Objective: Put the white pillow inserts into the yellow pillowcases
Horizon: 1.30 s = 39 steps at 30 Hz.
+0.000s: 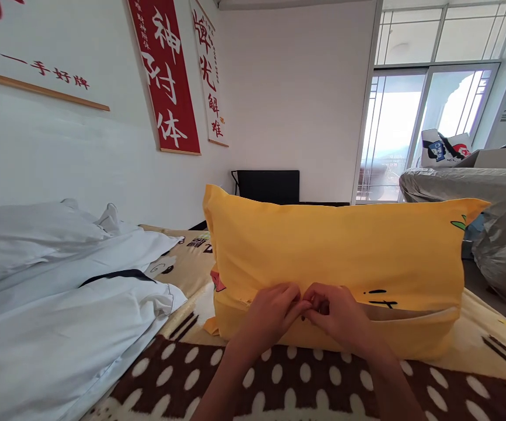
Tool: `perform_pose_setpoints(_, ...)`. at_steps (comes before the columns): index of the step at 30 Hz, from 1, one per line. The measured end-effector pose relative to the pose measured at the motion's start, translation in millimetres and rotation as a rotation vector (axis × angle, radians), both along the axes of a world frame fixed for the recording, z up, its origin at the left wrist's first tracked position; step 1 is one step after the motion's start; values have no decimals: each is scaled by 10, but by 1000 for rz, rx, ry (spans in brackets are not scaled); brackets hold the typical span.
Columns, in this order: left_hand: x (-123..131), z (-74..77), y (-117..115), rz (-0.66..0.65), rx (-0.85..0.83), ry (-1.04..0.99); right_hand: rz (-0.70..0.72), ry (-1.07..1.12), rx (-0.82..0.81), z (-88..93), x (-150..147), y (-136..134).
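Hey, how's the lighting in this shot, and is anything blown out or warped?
Head view: the sliding door glares, its panes washed nearly white; the left hand and right hand look dim against the yellow pillowcase. Head view: the red scroll leans, probably from wide-angle distortion.

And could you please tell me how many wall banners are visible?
3: a white banner far left, a red banner beside it, a narrow banner right of that. Others may hang off-frame.

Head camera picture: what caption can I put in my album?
Left hand and right hand meet at the opening of a yellow pillow on a patterned blanket.
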<state>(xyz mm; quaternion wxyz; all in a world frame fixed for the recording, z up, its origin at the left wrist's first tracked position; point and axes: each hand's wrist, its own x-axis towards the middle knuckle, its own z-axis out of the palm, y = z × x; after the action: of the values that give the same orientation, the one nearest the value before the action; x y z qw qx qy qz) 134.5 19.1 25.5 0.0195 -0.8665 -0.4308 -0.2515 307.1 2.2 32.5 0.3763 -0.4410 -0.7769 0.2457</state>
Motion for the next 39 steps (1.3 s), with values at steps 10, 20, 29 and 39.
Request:
perform_pose_setpoints(10, 8, 0, -7, -8, 39, 29, 68, -235, -34, -29, 153, -21)
perform_pose_setpoints(20, 8, 25, -27, -11, 13, 39, -265, -460, -96, 42, 444, -54)
perform_pose_setpoints(29, 10, 42, -32, -9, 29, 41, -492, -551, -151, 0, 622, -43)
perform_pose_setpoints(39, 15, 24, -38, -5, 25, 40, -709, -520, -131, -154, 1031, 79)
